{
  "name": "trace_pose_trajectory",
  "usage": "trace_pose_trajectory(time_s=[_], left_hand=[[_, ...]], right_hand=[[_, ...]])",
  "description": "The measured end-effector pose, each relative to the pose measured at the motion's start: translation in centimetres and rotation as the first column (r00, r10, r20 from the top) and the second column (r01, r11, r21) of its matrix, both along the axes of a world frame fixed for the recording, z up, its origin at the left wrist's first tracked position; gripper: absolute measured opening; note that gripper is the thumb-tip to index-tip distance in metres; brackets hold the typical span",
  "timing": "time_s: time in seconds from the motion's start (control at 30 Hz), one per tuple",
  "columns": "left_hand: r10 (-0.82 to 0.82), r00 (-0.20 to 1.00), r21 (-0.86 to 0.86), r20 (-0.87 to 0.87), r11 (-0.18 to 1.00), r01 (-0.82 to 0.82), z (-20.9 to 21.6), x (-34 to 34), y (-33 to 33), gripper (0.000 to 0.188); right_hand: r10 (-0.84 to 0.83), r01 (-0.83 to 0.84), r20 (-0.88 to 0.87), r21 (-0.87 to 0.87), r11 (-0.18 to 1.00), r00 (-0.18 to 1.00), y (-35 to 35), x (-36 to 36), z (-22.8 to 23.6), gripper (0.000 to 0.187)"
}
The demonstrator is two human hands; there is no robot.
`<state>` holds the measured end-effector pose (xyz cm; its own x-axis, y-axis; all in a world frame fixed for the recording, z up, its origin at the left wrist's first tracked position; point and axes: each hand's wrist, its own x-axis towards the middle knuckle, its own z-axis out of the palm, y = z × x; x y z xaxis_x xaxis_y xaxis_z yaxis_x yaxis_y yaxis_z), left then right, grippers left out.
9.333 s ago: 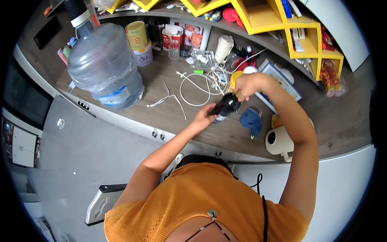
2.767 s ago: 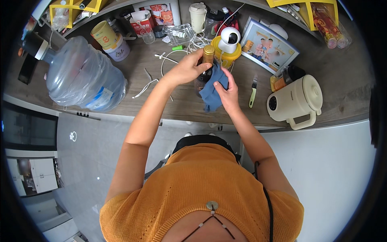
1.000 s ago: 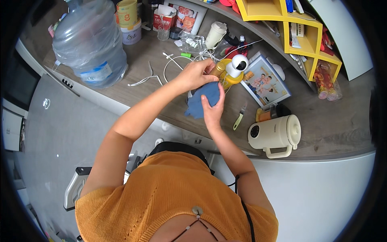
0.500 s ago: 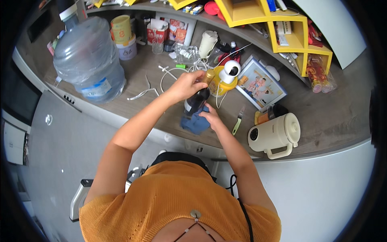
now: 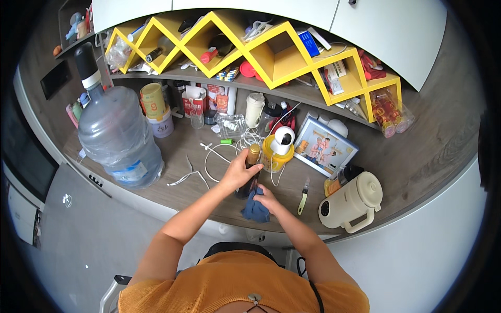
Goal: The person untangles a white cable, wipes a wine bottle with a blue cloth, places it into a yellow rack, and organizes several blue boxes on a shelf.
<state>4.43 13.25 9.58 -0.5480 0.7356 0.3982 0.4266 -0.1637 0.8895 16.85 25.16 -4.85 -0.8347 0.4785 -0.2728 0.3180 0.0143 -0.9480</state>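
A dark glass bottle (image 5: 247,188) with a gold-topped neck stands or hovers close over the near edge of the desk; whether its base touches cannot be told. My left hand (image 5: 240,171) is wrapped round it just below the gold top. A blue cloth (image 5: 255,210) is pinched in my right hand (image 5: 267,199) and lies against the lower right side of the bottle, bunched and hanging toward the desk edge. Just beyond the bottle sits a white camera (image 5: 283,140) on a yellow tub (image 5: 274,156), with looped white cables (image 5: 249,139) beside it.
Right of my hands lie a green-handled knife (image 5: 302,197) and a cream kettle (image 5: 350,202). A framed photo (image 5: 324,147) leans behind them. A large water jug (image 5: 121,138) stands at left. Yellow zigzag shelves (image 5: 271,57) overhang the back of the wooden desk.
The head view has tilted up, showing more shelving. The cloth, spread beneath the bottle before, now bunches at its lower right side. Both hands keep their hold.
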Motion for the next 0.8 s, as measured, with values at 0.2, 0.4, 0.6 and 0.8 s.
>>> trace_pose_trajectory(time_s=[0.2,0.4,0.6,0.8], left_hand=[[0.257,0.94,0.031,0.226,0.962,-0.271,-0.5,1.3,1.9,0.024],[0.039,0.894,0.236,0.447,0.958,-0.16,-0.3,1.3,0.2,0.019],[-0.017,0.865,0.344,0.502,0.921,-0.182,1.3,0.8,-1.6,0.015],[-0.036,0.844,0.4,0.535,0.891,-0.215,1.9,-0.2,-2.4,0.017]], right_hand=[[-0.111,0.046,-0.134,-0.415,0.909,0.985,0.3,0.6,-0.1,0.056],[-0.123,0.007,-0.109,-0.718,0.696,0.986,2.0,2.4,-0.3,0.052],[-0.016,-0.045,-0.056,-0.915,0.4,0.998,3.3,3.6,-1.4,0.029],[0.133,-0.071,0.023,-0.753,0.655,0.991,3.6,3.4,0.0,0.032]])
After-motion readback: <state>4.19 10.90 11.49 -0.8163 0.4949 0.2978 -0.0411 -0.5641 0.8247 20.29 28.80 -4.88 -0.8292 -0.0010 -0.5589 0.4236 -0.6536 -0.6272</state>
